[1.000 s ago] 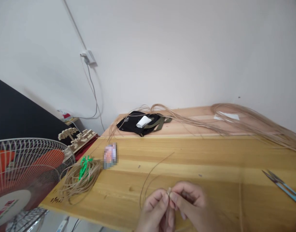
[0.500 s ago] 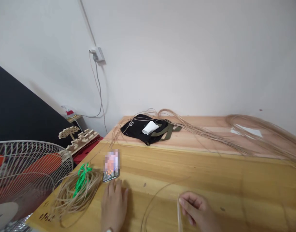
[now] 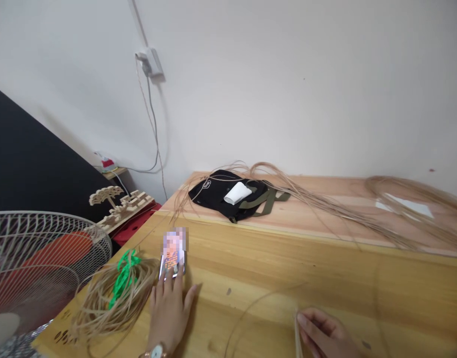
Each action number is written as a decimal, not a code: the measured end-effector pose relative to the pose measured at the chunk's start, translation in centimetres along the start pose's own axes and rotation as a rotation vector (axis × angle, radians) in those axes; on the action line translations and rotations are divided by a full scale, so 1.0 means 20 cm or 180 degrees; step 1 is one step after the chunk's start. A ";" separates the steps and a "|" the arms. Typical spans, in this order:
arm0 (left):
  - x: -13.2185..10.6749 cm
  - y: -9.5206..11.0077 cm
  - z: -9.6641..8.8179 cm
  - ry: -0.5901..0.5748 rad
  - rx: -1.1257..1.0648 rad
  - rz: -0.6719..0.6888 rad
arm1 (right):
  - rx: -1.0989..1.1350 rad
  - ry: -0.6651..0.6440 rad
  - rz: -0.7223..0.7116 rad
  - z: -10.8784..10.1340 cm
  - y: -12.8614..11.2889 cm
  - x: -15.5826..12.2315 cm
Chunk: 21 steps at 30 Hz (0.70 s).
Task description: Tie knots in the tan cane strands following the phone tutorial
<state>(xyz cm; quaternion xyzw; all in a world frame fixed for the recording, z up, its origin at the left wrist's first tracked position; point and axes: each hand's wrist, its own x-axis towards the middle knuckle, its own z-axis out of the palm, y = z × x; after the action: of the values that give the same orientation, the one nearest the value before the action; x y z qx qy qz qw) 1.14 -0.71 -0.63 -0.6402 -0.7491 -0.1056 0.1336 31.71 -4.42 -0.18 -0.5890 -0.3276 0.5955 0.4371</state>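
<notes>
My left hand (image 3: 169,308) wears a wristwatch and lies with its fingers spread, fingertips over the lower end of a smartphone (image 3: 174,250) with a lit, partly blurred screen. Just left of that hand sits a coil of pale rattan strands (image 3: 97,303), tied with green plastic ribbon (image 3: 123,283). At the lower right, my right hand (image 3: 323,330) is closed in a pinch on some thin rattan strands (image 3: 297,333), which hang below the frame. A single thin strand (image 3: 252,304) curves over the wooden table (image 3: 228,258) between my hands.
A black bag (image 3: 213,196) with a white paper piece (image 3: 237,193) lies at the back. Long rattan bundles (image 3: 325,204) stretch along the table's rear, one across a white sheet (image 3: 411,205). A fan (image 3: 45,258) and a wooden model (image 3: 120,211) stand left.
My left hand has moved forward, its spread fingers now reaching onto the phone. My right hand, still pinching the strands, appears farther right and lower. The view has shifted slightly.
</notes>
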 end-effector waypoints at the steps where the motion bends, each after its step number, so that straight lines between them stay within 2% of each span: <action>1: 0.01 0.00 0.00 0.0014 0.0013 0.0029 | -0.0018 -0.0049 0.0018 0.00 0.00 0.00; 9: 0.02 -0.04 -0.02 0.0293 0.0035 0.0094 | -0.0003 0.0149 -0.0134 0.00 -0.01 0.00; 14: 0.03 -0.05 -0.03 0.0198 0.0130 0.0056 | -0.0112 -0.0062 0.0022 -0.01 -0.04 0.00; 21: 0.00 -0.02 -0.04 0.0005 0.0066 0.0075 | -0.0094 0.0020 -0.0068 -0.01 -0.04 -0.01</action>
<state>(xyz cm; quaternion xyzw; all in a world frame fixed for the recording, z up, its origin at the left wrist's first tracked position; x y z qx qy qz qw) 0.83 -1.02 0.22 -0.6475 -0.7424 -0.0968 0.1420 31.94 -4.24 0.50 -0.5937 -0.3413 0.5841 0.4357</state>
